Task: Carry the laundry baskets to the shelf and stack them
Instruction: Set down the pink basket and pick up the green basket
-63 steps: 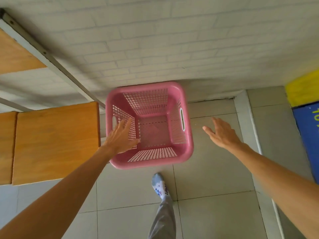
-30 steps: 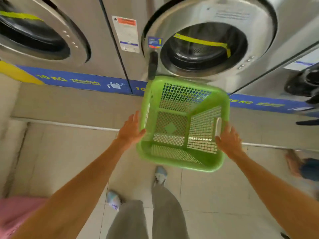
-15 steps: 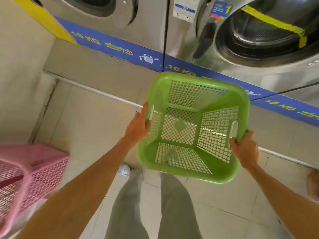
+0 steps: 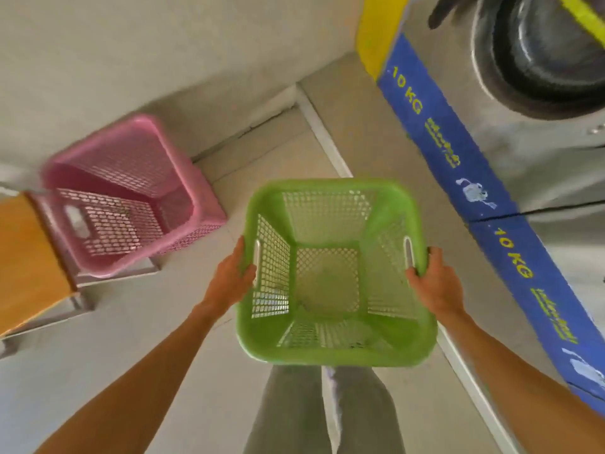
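Observation:
A green perforated laundry basket [image 4: 330, 353] hangs in front of me above the floor, empty. My left hand [image 4: 230, 278] grips its left rim by the handle slot, and my right hand [image 4: 433, 283] grips the right rim. A pink basket [image 4: 137, 165] stands on the tiled floor to the left, against the wall and beside the wooden shelf [image 4: 26, 260].
Washing machines [image 4: 543, 93] with a blue "10 KG" band [image 4: 435, 132] line the right side. A pale wall [image 4: 163, 54] closes the far side. My grey-trousered legs [image 4: 324, 411] are below the green basket. Tiled floor lies open between the two baskets.
I have turned left with the green basket. The washers have swung to the right edge, and the pink basket and shelf have come fully into view on the left.

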`<state>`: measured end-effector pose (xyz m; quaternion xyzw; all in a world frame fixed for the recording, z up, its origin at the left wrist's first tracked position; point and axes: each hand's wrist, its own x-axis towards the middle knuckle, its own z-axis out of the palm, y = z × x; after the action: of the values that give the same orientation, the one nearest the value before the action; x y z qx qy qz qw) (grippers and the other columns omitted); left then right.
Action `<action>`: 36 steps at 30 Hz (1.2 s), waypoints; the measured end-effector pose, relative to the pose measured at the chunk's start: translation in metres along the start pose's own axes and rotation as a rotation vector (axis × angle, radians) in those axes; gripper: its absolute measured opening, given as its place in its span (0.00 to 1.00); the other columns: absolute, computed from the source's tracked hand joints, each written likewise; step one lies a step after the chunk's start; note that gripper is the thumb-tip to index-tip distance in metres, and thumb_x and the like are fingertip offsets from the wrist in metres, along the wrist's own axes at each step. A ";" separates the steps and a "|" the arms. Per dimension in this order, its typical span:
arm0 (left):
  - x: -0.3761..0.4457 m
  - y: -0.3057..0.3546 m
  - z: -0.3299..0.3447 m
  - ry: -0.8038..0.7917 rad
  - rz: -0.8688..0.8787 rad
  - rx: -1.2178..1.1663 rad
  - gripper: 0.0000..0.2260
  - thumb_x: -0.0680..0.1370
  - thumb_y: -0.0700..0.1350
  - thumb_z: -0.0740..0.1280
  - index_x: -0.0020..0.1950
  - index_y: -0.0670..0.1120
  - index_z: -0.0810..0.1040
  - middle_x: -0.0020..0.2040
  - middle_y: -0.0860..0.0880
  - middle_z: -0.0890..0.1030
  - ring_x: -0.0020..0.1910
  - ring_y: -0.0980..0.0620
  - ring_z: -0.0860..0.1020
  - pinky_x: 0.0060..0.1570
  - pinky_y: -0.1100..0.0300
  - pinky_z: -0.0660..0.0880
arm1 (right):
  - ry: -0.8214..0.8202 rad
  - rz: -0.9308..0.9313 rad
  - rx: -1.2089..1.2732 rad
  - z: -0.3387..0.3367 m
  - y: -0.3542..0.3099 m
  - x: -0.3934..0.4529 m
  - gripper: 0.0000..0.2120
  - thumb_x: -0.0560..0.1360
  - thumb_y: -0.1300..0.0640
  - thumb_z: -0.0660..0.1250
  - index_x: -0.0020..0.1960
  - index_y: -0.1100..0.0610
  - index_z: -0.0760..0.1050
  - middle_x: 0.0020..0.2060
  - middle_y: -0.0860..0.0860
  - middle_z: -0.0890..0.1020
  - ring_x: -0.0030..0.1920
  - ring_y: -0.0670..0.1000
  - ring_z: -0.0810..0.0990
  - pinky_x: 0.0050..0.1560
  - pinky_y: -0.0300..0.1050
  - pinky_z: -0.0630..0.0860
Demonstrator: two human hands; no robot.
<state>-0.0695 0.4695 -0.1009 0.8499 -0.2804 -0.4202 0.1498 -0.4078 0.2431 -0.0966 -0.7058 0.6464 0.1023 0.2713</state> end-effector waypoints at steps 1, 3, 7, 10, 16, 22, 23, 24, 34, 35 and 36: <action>0.004 -0.011 -0.016 0.026 -0.006 -0.030 0.35 0.81 0.47 0.64 0.82 0.57 0.47 0.68 0.39 0.76 0.52 0.46 0.81 0.53 0.49 0.81 | -0.011 -0.040 -0.006 0.000 -0.027 0.011 0.19 0.73 0.51 0.69 0.59 0.57 0.68 0.40 0.66 0.82 0.41 0.69 0.82 0.37 0.55 0.75; 0.013 -0.028 -0.045 0.073 -0.023 -0.124 0.35 0.81 0.47 0.64 0.81 0.59 0.48 0.67 0.40 0.77 0.51 0.44 0.83 0.48 0.44 0.83 | -0.004 -0.109 -0.044 -0.003 -0.080 0.036 0.18 0.73 0.51 0.68 0.59 0.57 0.69 0.41 0.66 0.82 0.42 0.69 0.82 0.38 0.55 0.76; 0.036 -0.042 -0.093 0.149 -0.008 -0.236 0.35 0.81 0.41 0.65 0.82 0.55 0.49 0.69 0.40 0.76 0.51 0.48 0.82 0.42 0.55 0.84 | 0.008 -0.194 -0.103 -0.009 -0.164 0.072 0.19 0.74 0.50 0.68 0.60 0.58 0.71 0.43 0.66 0.82 0.44 0.68 0.82 0.41 0.56 0.77; 0.055 -0.045 -0.119 0.187 0.027 -0.300 0.37 0.80 0.39 0.65 0.82 0.55 0.48 0.72 0.42 0.73 0.58 0.45 0.81 0.48 0.53 0.83 | 0.016 -0.255 -0.115 -0.017 -0.212 0.099 0.17 0.75 0.48 0.67 0.58 0.57 0.70 0.42 0.65 0.82 0.43 0.67 0.82 0.41 0.56 0.77; 0.122 -0.044 -0.151 0.136 -0.014 -0.374 0.43 0.77 0.34 0.66 0.82 0.51 0.42 0.67 0.44 0.75 0.53 0.48 0.81 0.43 0.67 0.81 | 0.006 -0.312 -0.184 -0.029 -0.293 0.174 0.18 0.78 0.48 0.62 0.59 0.61 0.71 0.44 0.67 0.81 0.45 0.67 0.82 0.44 0.56 0.76; 0.206 -0.039 -0.157 0.102 -0.088 -0.375 0.47 0.75 0.31 0.67 0.81 0.51 0.39 0.65 0.40 0.77 0.52 0.45 0.82 0.49 0.55 0.83 | -0.128 -0.238 -0.265 -0.014 -0.352 0.264 0.14 0.79 0.51 0.61 0.54 0.62 0.72 0.32 0.55 0.74 0.32 0.56 0.72 0.33 0.45 0.67; 0.220 -0.039 -0.158 0.097 -0.097 -0.380 0.47 0.75 0.30 0.67 0.81 0.51 0.39 0.69 0.39 0.74 0.56 0.43 0.81 0.51 0.56 0.82 | -0.143 -0.228 -0.286 -0.009 -0.358 0.279 0.14 0.78 0.51 0.61 0.53 0.63 0.74 0.33 0.56 0.75 0.33 0.56 0.73 0.34 0.45 0.68; 0.234 -0.038 -0.159 0.097 -0.103 -0.379 0.47 0.75 0.30 0.67 0.81 0.51 0.38 0.73 0.38 0.70 0.60 0.41 0.79 0.53 0.55 0.82 | -0.170 -0.216 -0.299 -0.005 -0.365 0.293 0.14 0.78 0.51 0.62 0.51 0.63 0.75 0.33 0.56 0.75 0.32 0.56 0.73 0.32 0.44 0.68; 0.330 -0.059 -0.150 0.139 -0.178 -0.297 0.48 0.74 0.27 0.67 0.82 0.46 0.38 0.61 0.37 0.78 0.51 0.41 0.83 0.43 0.51 0.84 | -0.325 -0.253 -0.341 0.033 -0.411 0.389 0.10 0.76 0.57 0.63 0.53 0.61 0.79 0.34 0.56 0.80 0.32 0.54 0.78 0.27 0.41 0.68; 0.335 -0.060 -0.149 0.147 -0.187 -0.284 0.47 0.74 0.27 0.66 0.82 0.46 0.38 0.61 0.37 0.78 0.50 0.41 0.83 0.43 0.51 0.84 | -0.327 -0.250 -0.344 0.037 -0.416 0.395 0.11 0.76 0.57 0.63 0.54 0.60 0.79 0.35 0.56 0.81 0.32 0.55 0.79 0.28 0.43 0.72; 0.338 -0.061 -0.148 0.155 -0.195 -0.279 0.47 0.74 0.28 0.66 0.82 0.46 0.38 0.61 0.38 0.78 0.51 0.42 0.83 0.43 0.52 0.84 | -0.333 -0.238 -0.352 0.040 -0.420 0.400 0.12 0.76 0.58 0.62 0.55 0.60 0.79 0.36 0.57 0.82 0.32 0.56 0.81 0.30 0.46 0.77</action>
<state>0.2354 0.3173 -0.2551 0.8739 -0.1233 -0.4008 0.2459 0.0645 -0.0717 -0.2227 -0.7865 0.4777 0.2951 0.2573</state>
